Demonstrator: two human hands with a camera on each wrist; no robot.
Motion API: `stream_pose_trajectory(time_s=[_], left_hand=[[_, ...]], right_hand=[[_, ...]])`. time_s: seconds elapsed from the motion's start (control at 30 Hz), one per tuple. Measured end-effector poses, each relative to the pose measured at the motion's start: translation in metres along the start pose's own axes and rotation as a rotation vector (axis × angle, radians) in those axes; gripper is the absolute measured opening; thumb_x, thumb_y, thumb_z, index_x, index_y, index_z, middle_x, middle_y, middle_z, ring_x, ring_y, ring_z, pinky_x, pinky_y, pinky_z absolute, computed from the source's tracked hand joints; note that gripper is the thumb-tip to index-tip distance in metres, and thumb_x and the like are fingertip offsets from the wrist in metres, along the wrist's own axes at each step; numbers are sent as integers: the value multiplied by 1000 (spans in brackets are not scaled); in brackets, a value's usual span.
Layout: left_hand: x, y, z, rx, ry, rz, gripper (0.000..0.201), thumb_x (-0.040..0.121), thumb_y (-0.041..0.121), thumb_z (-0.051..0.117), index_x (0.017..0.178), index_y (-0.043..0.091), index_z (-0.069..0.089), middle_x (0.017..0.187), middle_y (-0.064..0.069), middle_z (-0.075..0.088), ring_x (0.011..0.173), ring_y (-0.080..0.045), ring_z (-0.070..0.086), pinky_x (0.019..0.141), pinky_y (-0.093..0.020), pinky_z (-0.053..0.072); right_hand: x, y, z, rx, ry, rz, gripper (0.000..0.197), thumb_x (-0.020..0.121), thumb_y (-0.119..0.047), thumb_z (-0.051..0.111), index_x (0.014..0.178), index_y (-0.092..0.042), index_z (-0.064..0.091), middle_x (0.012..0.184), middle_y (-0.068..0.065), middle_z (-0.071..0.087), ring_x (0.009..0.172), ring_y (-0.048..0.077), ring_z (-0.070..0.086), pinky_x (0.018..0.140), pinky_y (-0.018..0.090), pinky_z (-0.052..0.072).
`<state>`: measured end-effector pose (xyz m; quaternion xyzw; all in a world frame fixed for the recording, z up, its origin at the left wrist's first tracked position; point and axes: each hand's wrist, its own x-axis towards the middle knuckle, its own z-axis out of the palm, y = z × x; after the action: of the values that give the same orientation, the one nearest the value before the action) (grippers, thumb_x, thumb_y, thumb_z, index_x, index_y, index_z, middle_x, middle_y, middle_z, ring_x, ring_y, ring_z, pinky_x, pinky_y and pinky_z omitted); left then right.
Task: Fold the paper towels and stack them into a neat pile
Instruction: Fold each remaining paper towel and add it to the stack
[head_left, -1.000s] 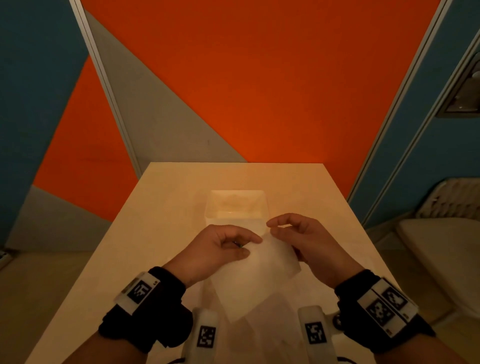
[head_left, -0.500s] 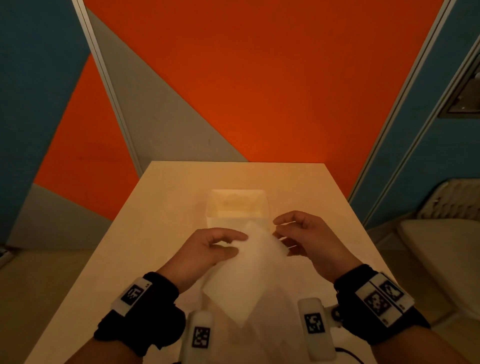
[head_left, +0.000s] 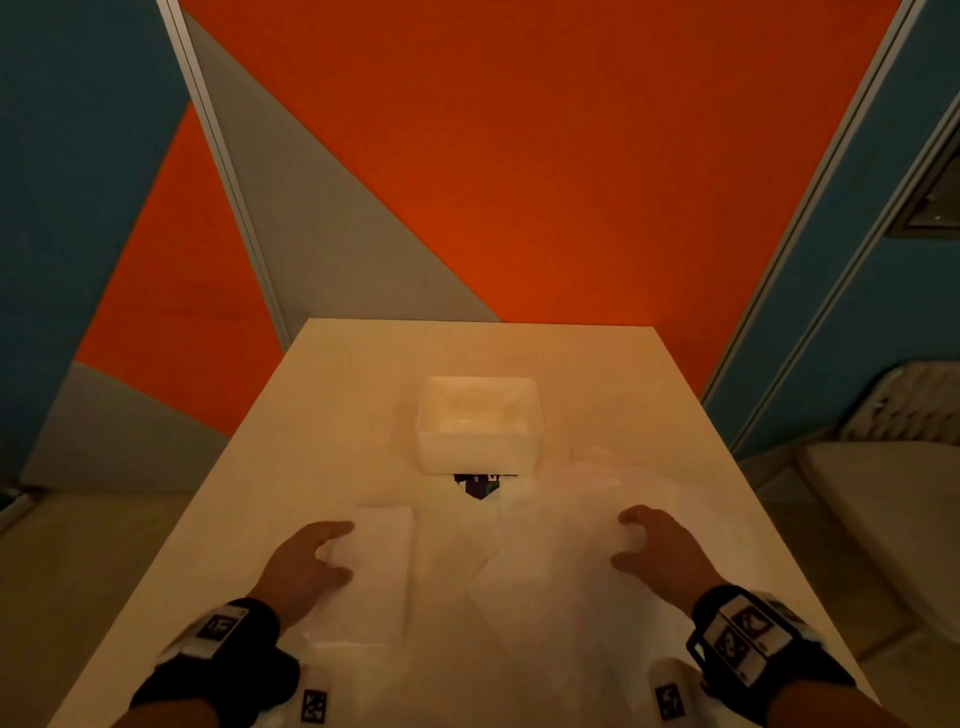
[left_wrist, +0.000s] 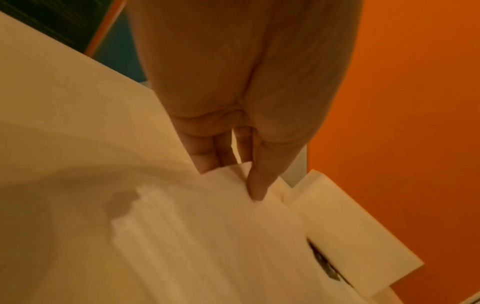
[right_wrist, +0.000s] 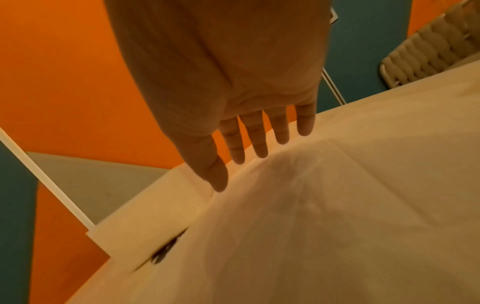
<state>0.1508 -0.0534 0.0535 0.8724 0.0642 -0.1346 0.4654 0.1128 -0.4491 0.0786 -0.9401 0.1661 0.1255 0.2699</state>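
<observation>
A folded white paper towel lies flat on the left of the table. My left hand pinches its left edge, thumb on top and fingers at the rim. Loose unfolded paper towels lie spread over the table's right half. My right hand is over their far right part, fingers straight and spread, tips at the towel's edge, holding nothing.
A white open box stands mid-table beyond both hands, with a small dark item under its near edge. The pale table ends at an orange wall. A cushioned chair stands to the right.
The towel that both hands held up in the air now lies folded on the left under my left hand. My right hand let go and moved right onto the loose towels.
</observation>
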Motion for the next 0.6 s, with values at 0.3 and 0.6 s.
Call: stream_pose_trajectory(time_s=[0.3,0.6], left_hand=[[9,-4,2,120,-3,58,60,73,-5,75,126,13,54,136,-7,45,115,-29,50,96,-35,44],[17,-5,5,310,22,131,61,79,0,70,134,13,48,149,-6,29,124,-25,43,101,-29,40]], right_hand=[[-1,15,9,-81,-76,-25,81,73,-37,78,141,-25,36,148,-3,31,133,19,37,108,40,36],[-14,23,15,-340,-128,-170,102,74,-44,76,148,-46,6,159,-14,-3,148,21,3,116,46,22]])
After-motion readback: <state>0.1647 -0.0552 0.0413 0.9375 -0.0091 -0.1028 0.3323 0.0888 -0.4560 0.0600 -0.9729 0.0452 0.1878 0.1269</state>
